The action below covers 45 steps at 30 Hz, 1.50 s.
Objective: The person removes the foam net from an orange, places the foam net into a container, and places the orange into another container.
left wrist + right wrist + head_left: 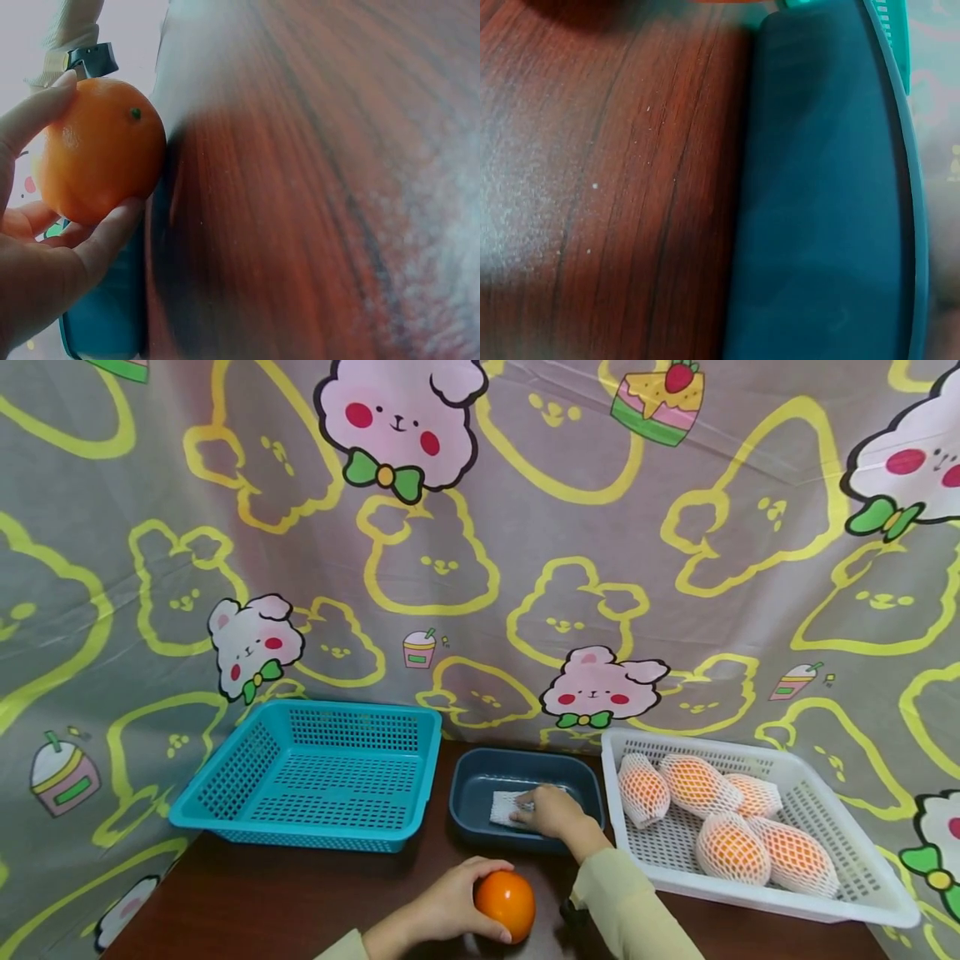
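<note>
My left hand (450, 902) grips a bare orange (507, 907) low over the front of the table, thumb on one side and fingers on the other. In the left wrist view the orange (105, 150) shows a small green stem end. My right hand (557, 814) reaches down into a dark blue basin (467, 837), where its fingertips pinch the right end of a white foam net sleeve (505, 808). The right wrist view shows only the basin's outer wall (821, 195); the right hand is hidden there.
To the left stands a turquoise plastic basket (300, 833) with bare slats showing. A white basket (795, 906) at the right contains several oranges (733, 850) in foam nets. The dark wooden table (247, 893) backs onto a patterned curtain (480, 635).
</note>
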Each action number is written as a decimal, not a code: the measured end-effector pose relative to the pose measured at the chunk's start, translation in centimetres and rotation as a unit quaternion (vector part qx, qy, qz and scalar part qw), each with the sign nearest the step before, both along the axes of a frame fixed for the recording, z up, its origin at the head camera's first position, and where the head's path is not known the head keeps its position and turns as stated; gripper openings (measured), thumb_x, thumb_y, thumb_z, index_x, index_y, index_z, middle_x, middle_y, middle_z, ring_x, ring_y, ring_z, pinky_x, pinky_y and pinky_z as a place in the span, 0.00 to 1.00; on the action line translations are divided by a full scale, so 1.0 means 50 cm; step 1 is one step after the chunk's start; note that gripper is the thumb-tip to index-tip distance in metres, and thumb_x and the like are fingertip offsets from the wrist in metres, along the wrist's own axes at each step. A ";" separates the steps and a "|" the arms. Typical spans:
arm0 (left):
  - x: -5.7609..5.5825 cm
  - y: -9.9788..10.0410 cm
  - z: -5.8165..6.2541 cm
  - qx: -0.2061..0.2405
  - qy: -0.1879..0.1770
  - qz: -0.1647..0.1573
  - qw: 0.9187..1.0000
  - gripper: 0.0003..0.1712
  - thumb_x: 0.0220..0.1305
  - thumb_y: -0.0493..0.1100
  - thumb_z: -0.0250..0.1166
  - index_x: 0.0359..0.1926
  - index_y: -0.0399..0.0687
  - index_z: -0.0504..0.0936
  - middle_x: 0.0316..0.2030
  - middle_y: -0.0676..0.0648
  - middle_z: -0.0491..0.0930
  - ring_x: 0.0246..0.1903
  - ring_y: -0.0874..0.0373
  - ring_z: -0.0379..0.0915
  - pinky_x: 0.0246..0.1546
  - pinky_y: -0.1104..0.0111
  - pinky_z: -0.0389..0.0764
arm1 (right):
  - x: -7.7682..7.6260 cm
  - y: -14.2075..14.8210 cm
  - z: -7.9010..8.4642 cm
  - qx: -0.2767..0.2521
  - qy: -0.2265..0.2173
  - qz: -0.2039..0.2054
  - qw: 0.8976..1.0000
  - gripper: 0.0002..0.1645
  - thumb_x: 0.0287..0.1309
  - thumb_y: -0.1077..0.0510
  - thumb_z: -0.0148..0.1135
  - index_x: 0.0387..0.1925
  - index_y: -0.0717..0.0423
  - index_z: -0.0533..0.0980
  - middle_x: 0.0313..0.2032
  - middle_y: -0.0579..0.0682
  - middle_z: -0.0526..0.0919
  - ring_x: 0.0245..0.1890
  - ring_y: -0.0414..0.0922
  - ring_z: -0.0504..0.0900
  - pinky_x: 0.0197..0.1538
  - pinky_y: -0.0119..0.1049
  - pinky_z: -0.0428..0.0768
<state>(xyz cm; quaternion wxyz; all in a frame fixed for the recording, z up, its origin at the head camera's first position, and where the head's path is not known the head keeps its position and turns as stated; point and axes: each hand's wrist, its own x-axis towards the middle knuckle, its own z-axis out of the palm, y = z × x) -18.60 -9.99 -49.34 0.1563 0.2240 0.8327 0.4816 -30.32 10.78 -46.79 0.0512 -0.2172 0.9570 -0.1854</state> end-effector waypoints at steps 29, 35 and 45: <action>0.008 0.006 0.007 0.004 -0.005 0.015 1.000 0.41 0.47 0.49 0.84 0.63 0.47 0.80 0.54 0.54 0.77 0.47 0.63 0.73 0.50 0.63 0.77 | 0.001 -0.006 0.023 0.018 0.004 -0.011 1.000 0.18 0.59 0.54 0.74 0.50 0.54 0.86 0.50 0.57 0.86 0.46 0.54 0.83 0.54 0.57 0.80; 0.012 -0.002 0.032 0.002 0.017 0.016 1.000 0.41 0.47 0.49 0.84 0.63 0.47 0.80 0.55 0.54 0.77 0.47 0.63 0.73 0.51 0.64 0.77 | 0.011 -0.011 0.050 -0.006 0.026 -0.005 1.000 0.17 0.61 0.56 0.73 0.50 0.56 0.86 0.40 0.53 0.86 0.33 0.46 0.81 0.44 0.48 0.85; 0.019 -0.023 0.087 0.012 0.027 0.017 0.999 0.41 0.50 0.51 0.82 0.65 0.49 0.79 0.57 0.52 0.77 0.47 0.62 0.74 0.49 0.65 0.78 | 0.015 -0.010 0.057 -0.080 0.042 0.001 0.996 0.14 0.63 0.60 0.70 0.50 0.59 0.85 0.38 0.51 0.85 0.33 0.46 0.80 0.41 0.45 0.84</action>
